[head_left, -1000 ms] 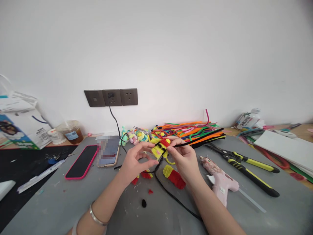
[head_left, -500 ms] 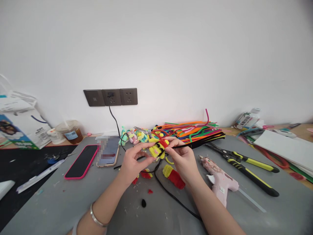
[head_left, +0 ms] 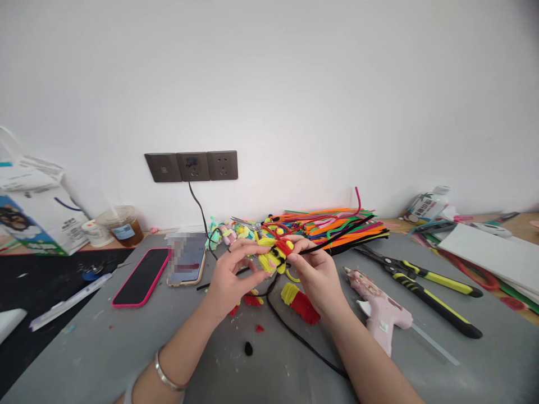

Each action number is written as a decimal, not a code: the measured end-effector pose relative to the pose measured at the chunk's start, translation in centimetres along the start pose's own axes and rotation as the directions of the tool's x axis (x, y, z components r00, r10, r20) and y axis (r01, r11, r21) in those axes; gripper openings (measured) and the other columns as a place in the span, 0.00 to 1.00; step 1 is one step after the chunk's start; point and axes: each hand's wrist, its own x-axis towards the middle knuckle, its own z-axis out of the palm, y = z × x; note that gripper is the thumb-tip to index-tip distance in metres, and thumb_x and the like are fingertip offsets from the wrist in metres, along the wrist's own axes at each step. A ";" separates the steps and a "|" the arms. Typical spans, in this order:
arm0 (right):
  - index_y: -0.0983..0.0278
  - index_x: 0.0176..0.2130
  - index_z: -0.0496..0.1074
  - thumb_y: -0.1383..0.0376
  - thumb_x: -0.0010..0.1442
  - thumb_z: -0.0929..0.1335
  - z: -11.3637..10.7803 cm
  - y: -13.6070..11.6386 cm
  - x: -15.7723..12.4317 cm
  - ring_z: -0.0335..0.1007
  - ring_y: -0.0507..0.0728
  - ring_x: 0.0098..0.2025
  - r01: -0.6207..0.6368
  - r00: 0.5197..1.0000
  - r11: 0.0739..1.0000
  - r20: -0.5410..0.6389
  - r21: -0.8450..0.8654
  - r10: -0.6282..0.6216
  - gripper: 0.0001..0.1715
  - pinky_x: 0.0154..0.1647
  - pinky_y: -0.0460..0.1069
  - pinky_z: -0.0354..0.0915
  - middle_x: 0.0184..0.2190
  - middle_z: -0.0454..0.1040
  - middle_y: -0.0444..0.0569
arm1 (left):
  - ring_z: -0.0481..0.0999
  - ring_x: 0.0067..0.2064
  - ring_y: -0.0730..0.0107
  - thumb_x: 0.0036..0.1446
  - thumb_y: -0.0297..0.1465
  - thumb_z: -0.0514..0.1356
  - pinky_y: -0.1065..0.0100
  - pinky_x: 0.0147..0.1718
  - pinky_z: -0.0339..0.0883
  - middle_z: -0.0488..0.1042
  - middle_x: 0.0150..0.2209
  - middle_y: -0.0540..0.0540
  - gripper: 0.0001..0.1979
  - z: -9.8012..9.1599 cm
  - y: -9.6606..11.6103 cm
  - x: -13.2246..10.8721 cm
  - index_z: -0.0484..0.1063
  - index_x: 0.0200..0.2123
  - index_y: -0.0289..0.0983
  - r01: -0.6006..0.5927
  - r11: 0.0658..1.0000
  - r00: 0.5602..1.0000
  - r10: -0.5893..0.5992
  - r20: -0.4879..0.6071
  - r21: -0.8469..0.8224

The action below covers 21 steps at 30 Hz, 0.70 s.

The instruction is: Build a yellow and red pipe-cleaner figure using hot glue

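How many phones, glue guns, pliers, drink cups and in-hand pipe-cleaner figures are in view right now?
Phones: 2 (pink-cased phone, tan-edged phone)
Glue gun: 1
Pliers: 1
Drink cup: 1
Yellow pipe-cleaner figure, held: 1
Total: 6

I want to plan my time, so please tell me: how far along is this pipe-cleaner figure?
Done: the yellow and red figure has a wound body, and a similar wound bundle lies on the table. In hand: the left hand holds the figure; the right hand pinches a black pipe cleaner against it. Left, probably: most of the black length sticks out unwound, and the glue gun lies apart.
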 end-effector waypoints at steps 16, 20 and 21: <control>0.57 0.27 0.77 0.55 0.44 0.82 -0.2 0.9 0.5 0.74 0.58 0.44 -0.073 0.997 0.991 -0.009 0.108 0.075 0.15 0.46 0.51 0.68 0.39 0.79 0.45 | 0.72 0.38 0.66 0.51 0.30 0.72 0.70 0.31 0.69 0.72 0.38 0.45 0.12 0.9 -0.1 -0.1 0.82 0.41 0.41 -0.023 1.000 0.998 0.024 -0.056 0.017; 0.56 0.27 0.76 0.54 0.42 0.82 0.0 0.7 0.3 0.74 0.56 0.42 -0.098 0.995 0.980 0.020 0.173 0.096 0.17 0.43 0.49 0.69 0.38 0.78 0.43 | 0.71 0.35 0.68 0.51 0.32 0.72 0.69 0.31 0.69 0.71 0.39 0.45 0.12 1.4 0.2 -0.6 0.81 0.40 0.41 -0.037 0.999 0.996 0.040 -0.080 0.029; 0.56 0.27 0.76 0.54 0.42 0.82 0.1 0.7 0.3 0.74 0.56 0.42 -0.105 0.994 0.977 0.028 0.185 0.101 0.17 0.43 0.49 0.69 0.38 0.78 0.42 | 0.71 0.35 0.68 0.51 0.32 0.72 0.68 0.32 0.69 0.71 0.39 0.45 0.12 1.4 0.2 -0.7 0.81 0.40 0.41 -0.043 0.998 0.996 0.046 -0.078 0.039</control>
